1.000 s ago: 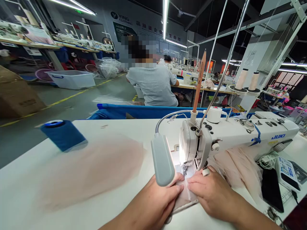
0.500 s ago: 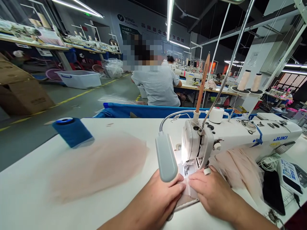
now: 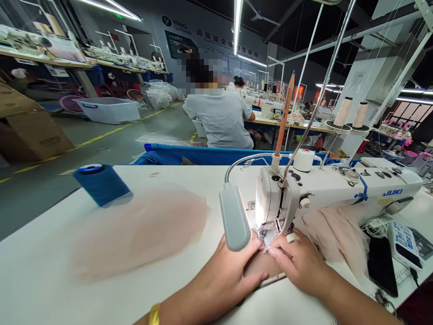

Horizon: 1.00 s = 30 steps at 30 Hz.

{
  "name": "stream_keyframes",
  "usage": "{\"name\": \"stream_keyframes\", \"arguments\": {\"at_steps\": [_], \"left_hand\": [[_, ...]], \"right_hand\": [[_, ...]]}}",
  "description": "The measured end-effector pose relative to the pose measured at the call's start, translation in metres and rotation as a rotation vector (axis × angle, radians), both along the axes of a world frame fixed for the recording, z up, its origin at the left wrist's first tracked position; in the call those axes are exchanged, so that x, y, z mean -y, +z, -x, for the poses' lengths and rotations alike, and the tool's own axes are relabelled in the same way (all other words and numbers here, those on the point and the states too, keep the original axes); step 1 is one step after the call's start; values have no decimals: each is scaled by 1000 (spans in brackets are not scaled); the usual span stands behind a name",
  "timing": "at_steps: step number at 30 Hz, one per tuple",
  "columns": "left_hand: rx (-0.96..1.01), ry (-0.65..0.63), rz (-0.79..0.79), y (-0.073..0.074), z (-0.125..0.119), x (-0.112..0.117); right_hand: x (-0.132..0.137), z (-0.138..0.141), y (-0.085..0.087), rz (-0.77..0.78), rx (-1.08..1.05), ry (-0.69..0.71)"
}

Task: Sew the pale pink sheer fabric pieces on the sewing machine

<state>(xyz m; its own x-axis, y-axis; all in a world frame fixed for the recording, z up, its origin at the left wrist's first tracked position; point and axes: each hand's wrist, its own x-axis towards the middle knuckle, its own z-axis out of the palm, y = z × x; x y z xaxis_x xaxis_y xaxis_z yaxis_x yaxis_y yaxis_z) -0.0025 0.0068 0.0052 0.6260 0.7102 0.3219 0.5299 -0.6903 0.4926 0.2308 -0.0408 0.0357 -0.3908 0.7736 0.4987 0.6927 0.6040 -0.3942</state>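
Under the needle area of the white sewing machine (image 3: 324, 185) lies a small piece of pale sheer fabric (image 3: 265, 249). My left hand (image 3: 230, 266) has its fingertips on the fabric's left side, with the thumb lower and apart; the lamp head partly covers this hand. On the other side, my right hand (image 3: 301, 262) pinches the fabric near the presser foot. A slim dark thing (image 3: 287, 254) shows under the right fingers, too small to name. More sheer beige fabric (image 3: 338, 230) is bunched behind my right hand.
A grey lamp (image 3: 234, 219) hangs just above my left hand. Sheer beige fabric (image 3: 142, 230) lies flat at left, by a blue thread cone (image 3: 103, 185). A black phone (image 3: 382, 266) and a white box (image 3: 406, 241) sit at right. A person (image 3: 219, 117) sits ahead.
Both hands have moved slightly up toward the needle. The left thumb has spread downward, the right fingers have closed into a pinch, and the slim dark thing now shows.
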Motion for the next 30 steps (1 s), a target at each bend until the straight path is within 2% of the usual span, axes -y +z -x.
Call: {"name": "stream_keyframes", "arguments": {"at_steps": [3, 7, 9, 13, 16, 19, 21, 24, 28, 30], "left_hand": [[42, 36, -92, -7, -7, -3], [121, 11, -192, -1, -10, -2], [134, -13, -227, 4, -9, 1], [118, -112, -320, 8, -2, 9], [97, -133, -396, -1, 2, 15], [92, -142, -447, -12, 2, 16], [92, -146, -471, -14, 1, 15], [89, -138, -513, -5, 0, 15], [17, -149, -474, 13, 4, 15], [11, -134, -466, 14, 4, 12]], "right_hand": [[1, 5, 4, 7, -105, 13], [2, 8, 4, 9, -143, 75], [2, 6, 3, 20, -61, 125], [5, -3, 6, 20, 254, 181], [8, -8, 12, 4, 386, 161], [11, -9, 16, 6, 413, 147], [12, -8, 17, 13, 415, 136], [12, -7, 17, 24, 423, 127], [8, -7, 14, 29, 443, 109], [6, -7, 12, 23, 452, 91]]}}
